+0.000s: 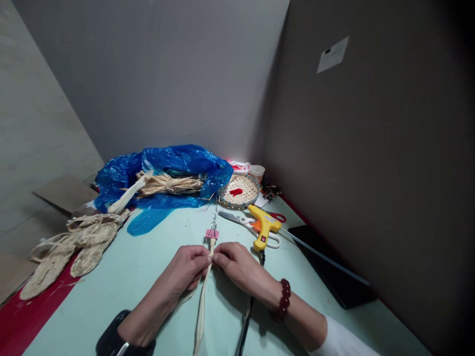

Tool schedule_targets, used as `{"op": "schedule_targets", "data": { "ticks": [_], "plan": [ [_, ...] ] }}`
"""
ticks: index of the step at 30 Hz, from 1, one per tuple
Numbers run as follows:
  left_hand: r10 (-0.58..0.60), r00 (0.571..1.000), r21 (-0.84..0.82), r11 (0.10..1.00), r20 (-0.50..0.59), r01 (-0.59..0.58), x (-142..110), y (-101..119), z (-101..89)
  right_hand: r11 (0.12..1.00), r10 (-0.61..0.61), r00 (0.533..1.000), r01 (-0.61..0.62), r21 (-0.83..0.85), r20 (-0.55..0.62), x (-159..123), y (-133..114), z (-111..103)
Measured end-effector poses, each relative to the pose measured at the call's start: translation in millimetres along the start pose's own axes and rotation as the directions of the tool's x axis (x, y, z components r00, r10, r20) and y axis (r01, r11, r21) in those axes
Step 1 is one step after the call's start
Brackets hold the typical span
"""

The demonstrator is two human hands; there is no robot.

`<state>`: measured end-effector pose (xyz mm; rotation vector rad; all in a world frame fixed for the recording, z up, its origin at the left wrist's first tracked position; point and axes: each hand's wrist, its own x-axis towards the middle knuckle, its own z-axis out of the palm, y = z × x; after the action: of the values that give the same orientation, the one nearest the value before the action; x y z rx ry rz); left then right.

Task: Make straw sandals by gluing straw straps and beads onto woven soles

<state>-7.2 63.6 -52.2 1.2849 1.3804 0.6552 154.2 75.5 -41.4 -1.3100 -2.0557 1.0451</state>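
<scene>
My left hand [186,272] and my right hand [237,264] meet at the middle of the pale green table [148,267], both pinching pale straw strips [202,306] that trail back toward me. The far end of the strips is held by a pink binder clip [212,233] just beyond my fingertips. A dark watch sits on my left wrist and a red bead bracelet [283,300] on my right wrist.
A yellow glue gun [264,228] and scissors [237,219] lie just beyond my right hand, its black cord [248,316] running under my wrist. Behind: a small woven basket [238,191], a cup [256,172], a blue plastic bag [166,170] with straw bundles. Woven straw pieces [70,249] lie left; a dark flat slab [330,267] right.
</scene>
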Motion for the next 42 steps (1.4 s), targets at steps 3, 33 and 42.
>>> {"op": "schedule_targets", "data": {
  "ticks": [3,33,42],
  "plan": [
    [0.068,0.997,0.19,0.98,-0.029,-0.061,-0.8,2.0,-2.7,0.998,0.022,1.0,-0.022,0.052,-0.015,3.3,2.1,1.3],
    [0.095,0.995,0.857,0.512,0.008,-0.056,-40.0,27.8,50.5,0.925,0.099,0.995,-0.097,0.367,0.013,-1.4,1.4,-0.1],
    [-0.003,0.998,0.279,0.96,-0.06,0.02,-8.3,15.7,-9.6,0.933,0.094,0.995,-0.081,0.352,-0.021,-2.3,2.0,-0.2]
  ]
}}
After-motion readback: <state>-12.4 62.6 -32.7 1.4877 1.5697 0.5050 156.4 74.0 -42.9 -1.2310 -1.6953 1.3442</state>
